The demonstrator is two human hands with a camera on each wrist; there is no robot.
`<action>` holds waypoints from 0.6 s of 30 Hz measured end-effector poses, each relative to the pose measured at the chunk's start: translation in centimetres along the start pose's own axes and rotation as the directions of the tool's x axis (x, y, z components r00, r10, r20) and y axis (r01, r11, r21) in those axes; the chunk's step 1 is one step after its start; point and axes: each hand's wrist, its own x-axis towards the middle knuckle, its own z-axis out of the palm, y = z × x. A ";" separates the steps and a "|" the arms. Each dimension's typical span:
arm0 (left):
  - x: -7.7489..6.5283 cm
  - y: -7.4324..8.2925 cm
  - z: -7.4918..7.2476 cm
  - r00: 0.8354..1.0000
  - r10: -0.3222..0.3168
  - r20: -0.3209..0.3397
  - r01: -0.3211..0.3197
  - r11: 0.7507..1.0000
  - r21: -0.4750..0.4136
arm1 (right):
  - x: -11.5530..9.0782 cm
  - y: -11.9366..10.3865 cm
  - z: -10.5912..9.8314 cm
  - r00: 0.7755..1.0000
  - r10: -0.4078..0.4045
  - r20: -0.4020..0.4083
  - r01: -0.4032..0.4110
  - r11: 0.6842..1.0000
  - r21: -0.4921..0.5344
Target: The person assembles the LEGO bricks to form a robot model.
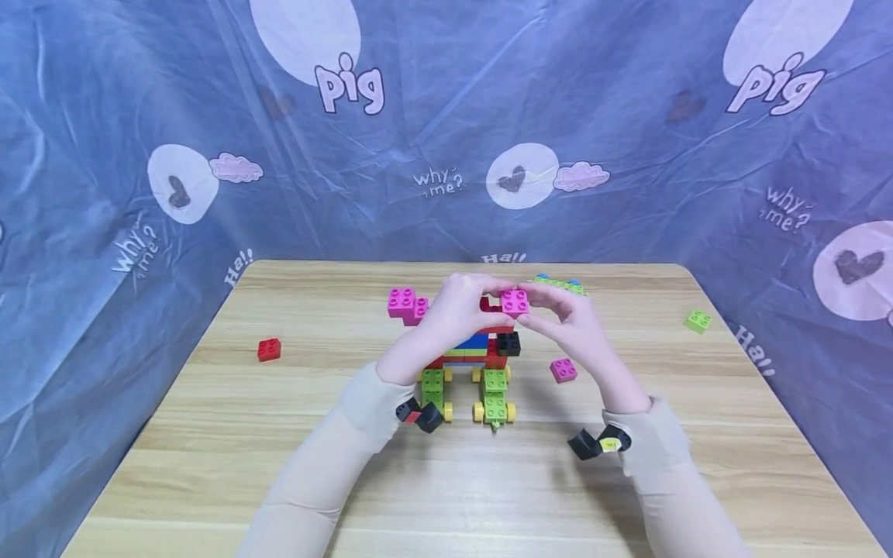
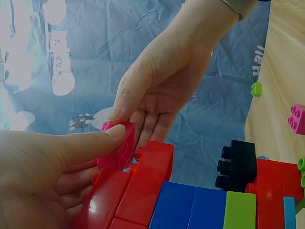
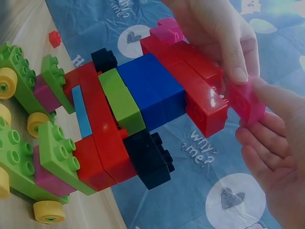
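Observation:
A pink brick (image 1: 515, 302) is pinched between the thumb and fingers of both hands, the left hand (image 1: 456, 310) on one side and the right hand (image 1: 575, 318) on the other. In the right wrist view the pink brick (image 3: 246, 101) sits right at the studs of the red top bricks (image 3: 202, 95) of a tall block build. Blue bricks (image 3: 151, 90), a lime brick (image 3: 121, 102) and a black brick (image 3: 147, 160) make up its middle. Below, it stands on green wheeled bases (image 1: 495, 403) with yellow wheels. The left hand partly hides the build in the head view.
On the wooden table (image 1: 209, 442) lie a red brick (image 1: 269, 349) at left, a loose pink brick (image 1: 563, 370) near the right forearm and a lime brick (image 1: 698, 321) at far right. A green piece with blue parts (image 1: 558, 284) lies behind the right hand. Patterned cloth (image 1: 446, 116) surrounds the table.

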 end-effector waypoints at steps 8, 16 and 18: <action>0.3 0.1 0.1 0.999 -0.005 0.034 0.003 0.998 0.070 | 0.0 0.2 0.2 1.000 0.014 -0.003 -0.014 1.000 0.000; 0.2 -0.3 0.1 0.999 0.007 0.046 -0.009 0.998 0.055 | 0.1 0.5 0.3 1.000 -0.007 -0.003 0.007 1.000 0.005; 0.1 -0.3 0.0 0.999 0.005 0.043 -0.008 0.998 0.056 | 0.1 0.7 0.2 1.000 -0.007 -0.003 0.007 1.000 0.007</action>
